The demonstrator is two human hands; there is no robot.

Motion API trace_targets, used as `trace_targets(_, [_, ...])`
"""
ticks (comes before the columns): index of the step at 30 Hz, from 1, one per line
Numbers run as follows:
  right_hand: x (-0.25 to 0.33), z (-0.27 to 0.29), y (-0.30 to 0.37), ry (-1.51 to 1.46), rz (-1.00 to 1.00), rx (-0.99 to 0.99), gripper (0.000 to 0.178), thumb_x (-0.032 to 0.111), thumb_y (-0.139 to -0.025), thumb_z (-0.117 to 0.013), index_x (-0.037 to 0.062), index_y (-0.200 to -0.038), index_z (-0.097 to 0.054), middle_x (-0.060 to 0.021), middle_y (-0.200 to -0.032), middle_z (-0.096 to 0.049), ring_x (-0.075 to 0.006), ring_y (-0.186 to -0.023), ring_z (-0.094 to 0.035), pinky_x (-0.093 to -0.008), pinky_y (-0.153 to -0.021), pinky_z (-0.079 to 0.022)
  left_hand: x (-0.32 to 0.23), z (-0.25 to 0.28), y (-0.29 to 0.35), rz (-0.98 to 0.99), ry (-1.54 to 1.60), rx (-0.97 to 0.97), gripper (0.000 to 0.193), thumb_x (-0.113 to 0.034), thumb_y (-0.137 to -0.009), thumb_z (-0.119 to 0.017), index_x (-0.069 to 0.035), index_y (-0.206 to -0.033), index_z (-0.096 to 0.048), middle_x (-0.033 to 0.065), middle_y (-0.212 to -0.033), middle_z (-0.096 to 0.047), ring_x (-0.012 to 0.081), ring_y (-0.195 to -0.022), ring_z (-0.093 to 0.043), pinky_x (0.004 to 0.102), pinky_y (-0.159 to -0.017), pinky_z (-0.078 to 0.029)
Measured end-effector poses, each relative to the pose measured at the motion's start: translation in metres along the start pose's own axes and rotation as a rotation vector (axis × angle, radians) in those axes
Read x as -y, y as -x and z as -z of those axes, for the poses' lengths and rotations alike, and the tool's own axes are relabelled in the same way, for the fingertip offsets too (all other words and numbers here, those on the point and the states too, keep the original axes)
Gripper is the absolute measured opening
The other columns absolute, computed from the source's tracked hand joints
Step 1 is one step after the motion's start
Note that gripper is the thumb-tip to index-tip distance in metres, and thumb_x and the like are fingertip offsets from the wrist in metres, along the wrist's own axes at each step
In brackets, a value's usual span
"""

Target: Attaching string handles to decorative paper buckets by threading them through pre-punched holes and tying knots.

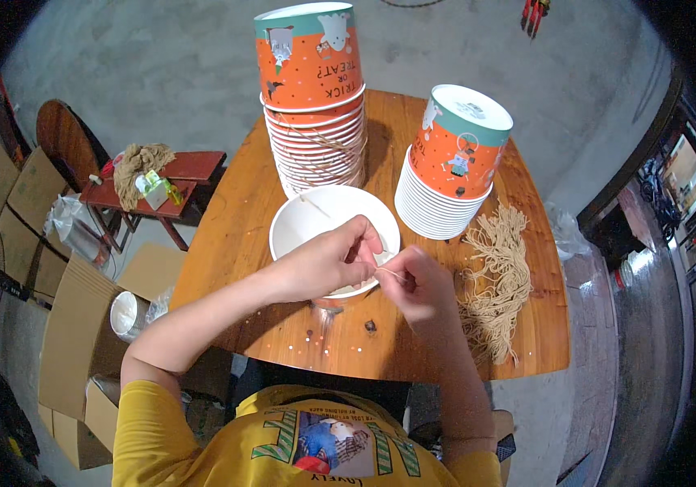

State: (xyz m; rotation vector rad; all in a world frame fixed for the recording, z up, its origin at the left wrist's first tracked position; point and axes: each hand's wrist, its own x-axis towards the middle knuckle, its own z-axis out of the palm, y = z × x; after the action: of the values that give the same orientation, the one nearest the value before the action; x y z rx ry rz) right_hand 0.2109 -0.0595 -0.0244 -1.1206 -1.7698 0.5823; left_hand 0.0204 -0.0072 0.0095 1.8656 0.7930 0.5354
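Observation:
A thin strand of beige string (391, 273) runs between my two hands over the right rim of a paper bucket (295, 226). My left hand (338, 258) pinches it, reaching across the bucket's opening. My right hand (419, 284) is closed on the same strand, just outside that rim. The bucket stands mouth up and shows a white inside; a short piece of string lies against its far inner wall. Right of my right hand is a loose bundle of beige strings (498, 280). Fingertip detail is partly hidden.
Behind the bucket rise a tall upside-down stack of orange and green paper buckets (315, 150) and a shorter stack (449, 191). Colored specks dot the wooden table (340, 357). Cardboard boxes (80, 325) and a red bench (194, 166) stand at left.

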Motion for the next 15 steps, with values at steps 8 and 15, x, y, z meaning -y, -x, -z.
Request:
trace_targets(8, [-0.007, -0.006, -0.002, -0.107, -0.062, -0.014, 0.014, 0.002, -0.079, -0.067, 0.0054, -0.082, -0.054, -0.0073, -0.072, -0.053, -0.0166, -0.06, -0.053, -0.0292, -0.057, -0.044, 0.004, 0.009, -0.004, 0.148, 0.214, 0.096, 0.024, -0.012, -0.092, -0.059, -0.001, -0.112, -0.052, -0.0005, -0.088, -0.055, 0.0081, -0.082, -0.054, 0.0222, -0.074, -0.045])
trace_targets(15, [-0.003, -0.004, -0.003, -0.087, -0.083, 0.007, 0.013, 0.004, -0.08, -0.067, 0.0053, -0.082, -0.054, -0.0072, -0.071, -0.053, -0.0158, -0.06, -0.053, -0.0294, -0.057, -0.043, 0.013, 0.006, -0.006, 0.19, 0.236, 0.12, 0.014, -0.014, -0.09, -0.063, -0.003, -0.097, -0.058, -0.0008, -0.087, -0.056, 0.0081, -0.077, -0.052, 0.0231, -0.072, -0.044])
